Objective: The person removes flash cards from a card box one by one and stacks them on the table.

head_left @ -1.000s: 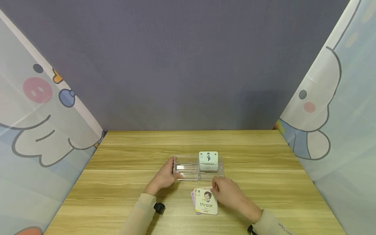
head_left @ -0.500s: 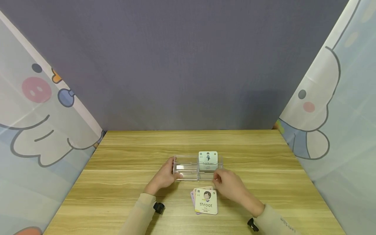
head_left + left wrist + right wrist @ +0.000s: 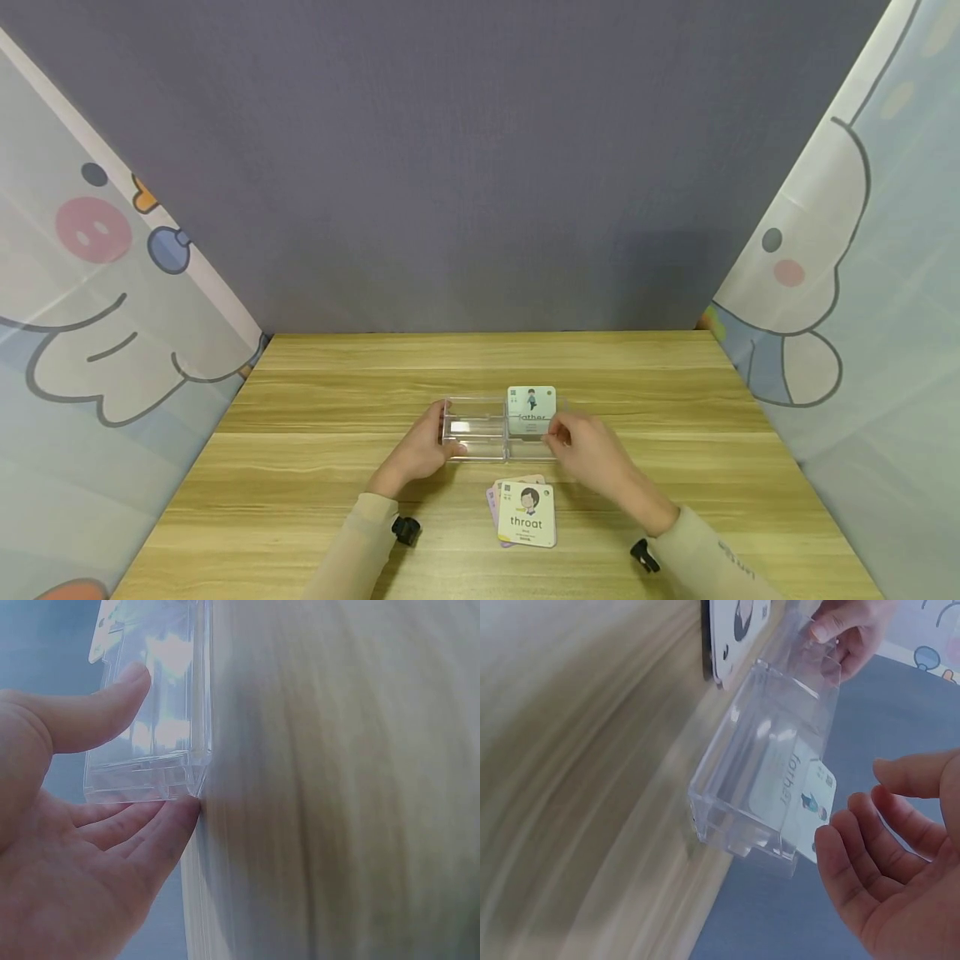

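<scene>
A clear plastic card holder [image 3: 476, 450] with tiered slots in two columns stands at the middle of the wooden table. My left hand [image 3: 418, 446] grips its left end, the thumb over the front and the fingers against the end wall [image 3: 124, 793]. In the right column's rear slot, a pale card reading "father" [image 3: 532, 400] leans upright, its top above the slot. My right hand [image 3: 892, 862] hovers beside that card with loosely bent fingers, a gap between thumb and fingertips and nothing held. Nearer me lies a small fanned pile of cards, "throat" [image 3: 527, 525] on top.
The wooden table [image 3: 330, 375] runs back to a grey partition [image 3: 480, 167]. Cartoon-printed curtains [image 3: 795, 250] close off both sides. A black wrist strap [image 3: 406, 531] sits at each sleeve cuff.
My right hand has moved up from beside the throat card to the holder's right side, near the father card. My left hand keeps its grip; holder and cards stay essentially in place.
</scene>
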Demonstrator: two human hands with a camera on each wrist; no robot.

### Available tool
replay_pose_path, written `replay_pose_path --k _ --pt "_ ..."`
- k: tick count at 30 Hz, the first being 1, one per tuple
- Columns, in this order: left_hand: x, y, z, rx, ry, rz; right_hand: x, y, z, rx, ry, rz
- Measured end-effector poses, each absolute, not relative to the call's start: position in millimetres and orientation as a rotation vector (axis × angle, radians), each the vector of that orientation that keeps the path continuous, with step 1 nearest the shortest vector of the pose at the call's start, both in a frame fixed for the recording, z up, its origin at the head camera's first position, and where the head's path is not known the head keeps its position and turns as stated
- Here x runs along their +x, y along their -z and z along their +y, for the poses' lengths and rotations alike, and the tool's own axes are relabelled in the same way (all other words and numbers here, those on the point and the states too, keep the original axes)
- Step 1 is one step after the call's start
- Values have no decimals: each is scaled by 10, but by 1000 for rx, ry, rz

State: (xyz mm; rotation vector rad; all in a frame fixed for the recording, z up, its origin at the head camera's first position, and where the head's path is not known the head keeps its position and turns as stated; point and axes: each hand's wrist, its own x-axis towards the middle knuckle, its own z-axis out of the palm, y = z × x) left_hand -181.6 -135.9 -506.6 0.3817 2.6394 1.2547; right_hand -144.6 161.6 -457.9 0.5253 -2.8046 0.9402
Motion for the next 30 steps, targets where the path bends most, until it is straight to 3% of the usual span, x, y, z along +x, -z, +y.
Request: replay_pose_path --k 30 --pt "-1816 5078 -1356 367 -1252 2635 -1721 4467 1643 461 -937 -2607"
